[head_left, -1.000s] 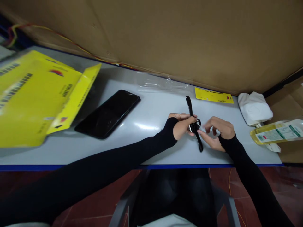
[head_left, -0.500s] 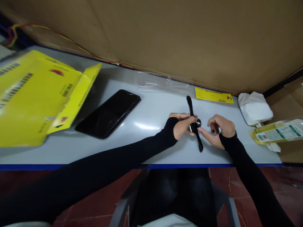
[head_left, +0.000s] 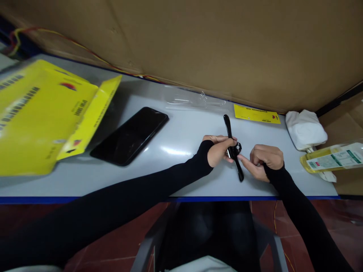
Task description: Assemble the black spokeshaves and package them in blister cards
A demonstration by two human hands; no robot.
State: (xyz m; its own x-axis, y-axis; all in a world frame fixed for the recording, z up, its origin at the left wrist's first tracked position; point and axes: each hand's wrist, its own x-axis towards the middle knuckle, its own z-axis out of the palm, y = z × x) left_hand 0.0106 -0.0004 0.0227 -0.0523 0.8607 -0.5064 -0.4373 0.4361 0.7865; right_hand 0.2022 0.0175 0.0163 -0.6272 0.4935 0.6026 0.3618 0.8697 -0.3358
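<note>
A black spokeshave [head_left: 239, 170] with two slim handles stands out over the table, angled from upper left to lower right. My left hand [head_left: 219, 151] is closed around its middle, thumb on top and fingers behind. On the right side of its body is a round metal part [head_left: 238, 148], too small to make out clearly. My right hand [head_left: 263, 160] holds nothing. Its thumb stretches out to the lower edge of the spokeshave's body and seems to touch it, while the other fingers curl back, apart from the thumb.
A black phone [head_left: 132, 136] lies left of my hands, beside large yellow packaging [head_left: 48, 117]. Clear plastic packaging [head_left: 193, 99] and a yellow card [head_left: 256, 114] lie along the cardboard wall [head_left: 198, 41]. At right are a white cloth bundle [head_left: 306, 129] and a bottle of yellow liquid [head_left: 331, 158].
My right hand's fingers have curled in and shifted slightly down and right, its thumb still at the spokeshave. The metal part shows more fully. My left hand has hardly moved.
</note>
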